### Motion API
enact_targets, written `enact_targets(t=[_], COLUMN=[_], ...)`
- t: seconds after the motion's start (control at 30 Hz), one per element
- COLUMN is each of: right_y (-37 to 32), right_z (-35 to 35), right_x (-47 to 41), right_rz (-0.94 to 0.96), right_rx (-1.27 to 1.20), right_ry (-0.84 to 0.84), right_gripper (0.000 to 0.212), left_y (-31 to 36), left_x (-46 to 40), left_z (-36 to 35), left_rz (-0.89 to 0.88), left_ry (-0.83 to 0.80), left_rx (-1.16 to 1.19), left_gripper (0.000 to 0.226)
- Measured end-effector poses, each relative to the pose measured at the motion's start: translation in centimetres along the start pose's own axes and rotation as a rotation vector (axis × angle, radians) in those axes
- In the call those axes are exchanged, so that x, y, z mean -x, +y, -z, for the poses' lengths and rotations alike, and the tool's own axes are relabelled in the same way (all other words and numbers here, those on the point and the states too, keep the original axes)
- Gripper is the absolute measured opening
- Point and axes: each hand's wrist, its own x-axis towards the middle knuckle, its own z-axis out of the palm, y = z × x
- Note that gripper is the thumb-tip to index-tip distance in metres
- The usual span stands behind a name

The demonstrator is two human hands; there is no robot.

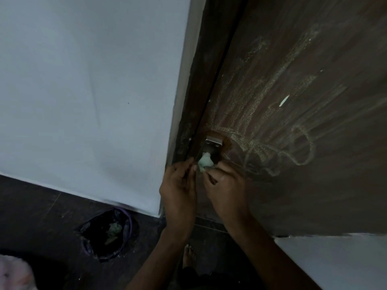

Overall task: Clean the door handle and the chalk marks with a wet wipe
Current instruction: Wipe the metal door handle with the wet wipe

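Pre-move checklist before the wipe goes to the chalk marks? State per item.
1. Wipe in right hand: ok, held against the handle.
2. Left hand steadying the handle: cannot tell, its fingers are at the door edge.
3. Handle clean: cannot tell, too dark.
4. Chalk marks gone: not ok, scribbles cover the door.
5. Bin available for the used wipe: ok, open on the floor.

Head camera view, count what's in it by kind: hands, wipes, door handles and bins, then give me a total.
Hands: 2, the left hand and the right hand
Wet wipe: 1
Door handle: 1
Bin: 1
Total: 5
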Motion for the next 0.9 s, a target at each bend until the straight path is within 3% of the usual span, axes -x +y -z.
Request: enact_targets(t=[0.13,0.23,0.37,0.6,0.77,0.9], right_y=[-0.8,1.1,3.1,0.6,4.1,6.3], right_z=[-1.8,-2.0,-1.2,-2.3,0.1,1.8], right_x=[0.9,2.2,3.9,1.8,4.0,4.3], right_rz=[0.084,-0.038,-0.137,-0.027,-0.363,-0.631], right_rx=[0.077,0.073,0.128,0.051,-0.073,-0.468], right_ry=[0.072,0.009,0.121,0.088,0.01,0.068], right_gripper=[0.006,0.009,0.012,0.014,0.012,0.01], left_y=[-0.8,-1.0,-0.8,-0.8,-0.3,0.7], left_x=[0.2,0.2,0.6,0.9,0.6,0.8], left_z=[0.0,0.0,-0.1,-0.4,-0.1,-0.1], left_rz=[-0.002,0.0,0.003,0.049,0.041,0.005], left_ry=[-0.054,-0.095,-0.138,-0.148,-0.166,-0.195], left_rx=[0.007,-0.037,-0.035,0.093,0.108,0.143], left_gripper=[0.025,0.023,0.017,0.022,0.021,0.025])
